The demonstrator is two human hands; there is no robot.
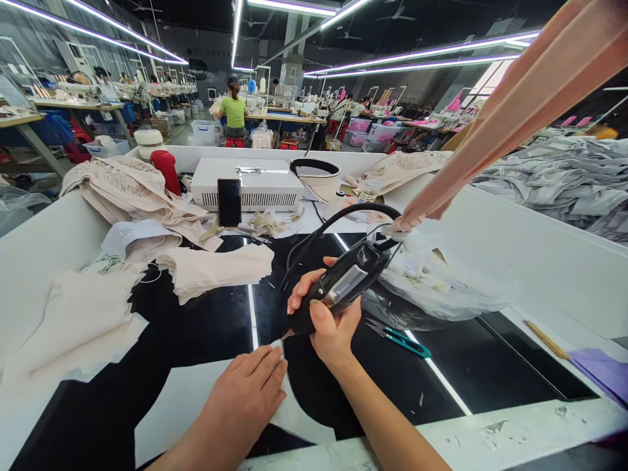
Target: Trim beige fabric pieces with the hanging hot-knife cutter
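My right hand [333,320] is wrapped round a black handheld tool [343,281] with a silver plate on its side. The tool tilts down to the left, and its thin metal tip is close to the fingertips of my left hand. A twisted strip of pink cloth [490,137] runs from the tool's upper end to the top right, and a black cable [338,216] curves off behind. My left hand [250,386] lies flat, fingers stretched out, on a white cut cloth piece [171,399]. A small pale edge [277,344] shows at its fingertips.
Teal thread snips [405,341] lie right of my right hand, before a clear plastic bag [441,281]. Stacked cream cloth pieces [216,267] are at the left. Behind stand a phone [229,203] and a white vented box [248,183]. White walls [554,242] border the table.
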